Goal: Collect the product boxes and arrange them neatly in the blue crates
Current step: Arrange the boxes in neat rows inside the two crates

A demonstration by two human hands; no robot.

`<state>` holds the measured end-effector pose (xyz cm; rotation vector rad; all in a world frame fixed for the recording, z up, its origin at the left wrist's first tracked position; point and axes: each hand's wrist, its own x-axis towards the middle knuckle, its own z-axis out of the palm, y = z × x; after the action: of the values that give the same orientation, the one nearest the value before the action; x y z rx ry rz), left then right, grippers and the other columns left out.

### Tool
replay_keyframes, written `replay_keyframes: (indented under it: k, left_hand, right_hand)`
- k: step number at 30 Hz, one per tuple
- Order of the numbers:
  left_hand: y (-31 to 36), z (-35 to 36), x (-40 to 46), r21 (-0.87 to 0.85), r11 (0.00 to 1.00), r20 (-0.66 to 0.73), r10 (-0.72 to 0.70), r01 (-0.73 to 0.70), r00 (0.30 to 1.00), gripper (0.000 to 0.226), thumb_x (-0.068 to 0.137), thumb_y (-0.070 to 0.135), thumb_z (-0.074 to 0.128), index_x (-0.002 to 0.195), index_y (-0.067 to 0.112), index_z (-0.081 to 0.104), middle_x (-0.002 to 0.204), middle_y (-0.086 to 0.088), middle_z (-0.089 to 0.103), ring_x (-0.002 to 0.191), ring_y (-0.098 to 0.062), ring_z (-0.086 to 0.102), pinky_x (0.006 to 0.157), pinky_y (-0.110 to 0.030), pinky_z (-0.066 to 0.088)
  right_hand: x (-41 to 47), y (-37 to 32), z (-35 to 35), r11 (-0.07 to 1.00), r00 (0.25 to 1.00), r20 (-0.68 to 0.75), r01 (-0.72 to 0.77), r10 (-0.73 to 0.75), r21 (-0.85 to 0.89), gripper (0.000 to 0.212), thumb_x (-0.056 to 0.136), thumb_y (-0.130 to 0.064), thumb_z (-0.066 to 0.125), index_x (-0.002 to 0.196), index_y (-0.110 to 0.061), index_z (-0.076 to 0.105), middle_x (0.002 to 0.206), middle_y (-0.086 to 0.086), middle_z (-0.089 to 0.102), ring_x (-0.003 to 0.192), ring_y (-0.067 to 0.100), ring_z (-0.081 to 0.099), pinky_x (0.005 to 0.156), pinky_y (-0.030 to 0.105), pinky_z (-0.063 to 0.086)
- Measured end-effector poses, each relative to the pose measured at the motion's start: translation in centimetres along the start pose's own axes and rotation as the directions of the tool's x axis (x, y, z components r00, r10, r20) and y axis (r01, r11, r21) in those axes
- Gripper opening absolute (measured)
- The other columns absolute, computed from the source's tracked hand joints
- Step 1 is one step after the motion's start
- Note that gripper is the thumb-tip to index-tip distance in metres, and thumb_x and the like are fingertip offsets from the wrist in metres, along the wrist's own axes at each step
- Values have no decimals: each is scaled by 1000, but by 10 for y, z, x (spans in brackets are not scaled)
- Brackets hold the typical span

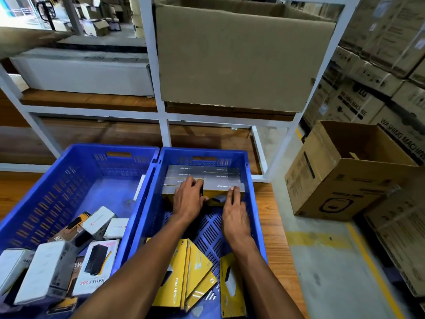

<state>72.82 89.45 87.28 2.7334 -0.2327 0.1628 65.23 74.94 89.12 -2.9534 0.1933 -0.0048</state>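
Right now my left hand [189,199] lies flat with its fingers spread over the near end of a grey-topped box [181,188] in the stacked row, pressing on it rather than pinching it. My right hand [234,209] sits just beside it, fingers stretched forward and resting against the neighbouring box [224,186], thumb tucked toward the yellow front face; I cannot tell whether it truly grips the box or only pushes it. Both boxes belong to a tidy block of grey-topped boxes [202,173] packed against the far wall of the right blue crate [249,171]. Nearer to me in that same crate, several yellow boxes [184,275] lie loose and tilted across the slotted floor between my forearms. Touching its left side stands the left blue crate [76,166], where white and black product boxes [92,240] lie jumbled at the near end. Both crates rest on a wooden surface [273,217]. Beyond them rises a white metal rack [161,111] holding a big cardboard carton [241,63], and an open brown carton [345,171] stands on the floor to the right.
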Motion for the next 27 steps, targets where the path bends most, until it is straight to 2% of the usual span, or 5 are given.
replay_keyframes:
  k: [7, 14, 17, 20, 27]
  left_hand:
    - [0, 5, -15, 36, 995, -20, 93, -92, 996, 35, 88, 13, 71, 111, 26, 49, 108, 3, 56, 96, -20, 55, 77, -35, 49]
    - [-12, 7, -20, 113, 993, 280, -63, 32, 958, 28, 95, 51, 69, 92, 23, 69, 94, -3, 69, 91, -28, 68, 82, -43, 60]
    - [-26, 9, -22, 99, 991, 336, -121, 92, 934, 30, 98, 47, 66, 108, 19, 69, 112, -4, 66, 105, -31, 65, 89, -44, 57]
    - [-38, 9, -20, 71, 986, 363, -165, 149, 917, 37, 96, 44, 67, 128, 25, 64, 129, -2, 65, 116, -30, 64, 96, -48, 56]
    - [-43, 8, -22, 27, 982, 366, -185, 188, 912, 52, 99, 34, 66, 148, 30, 51, 149, -1, 55, 136, -29, 54, 106, -48, 52]
  right_hand:
    - [1, 6, 12, 997, 977, 214, 21, -5, -72, 85, 97, 8, 39, 160, -1, -18, 168, 13, -28, 111, 33, 59, 79, 40, 53]
    - [5, 4, 12, 999, 959, 279, -41, 45, -20, 90, 96, 7, 41, 159, -4, -22, 163, 11, -37, 110, 38, 65, 76, 41, 52]
    - [2, -3, 3, 999, 985, 162, -53, 52, 2, 72, 96, 0, 53, 160, -3, 22, 171, 18, 9, 115, 35, 63, 84, 43, 55]
    - [2, -11, -10, 999, 1000, -31, -2, 4, 43, 26, 94, -10, 62, 118, -10, 70, 123, 10, 64, 106, 31, 66, 80, 42, 57]
    - [22, -5, 29, 1000, 932, 361, 27, -21, -11, 58, 97, -17, 60, 150, -15, 37, 153, 16, 40, 136, 36, 41, 109, 54, 42]
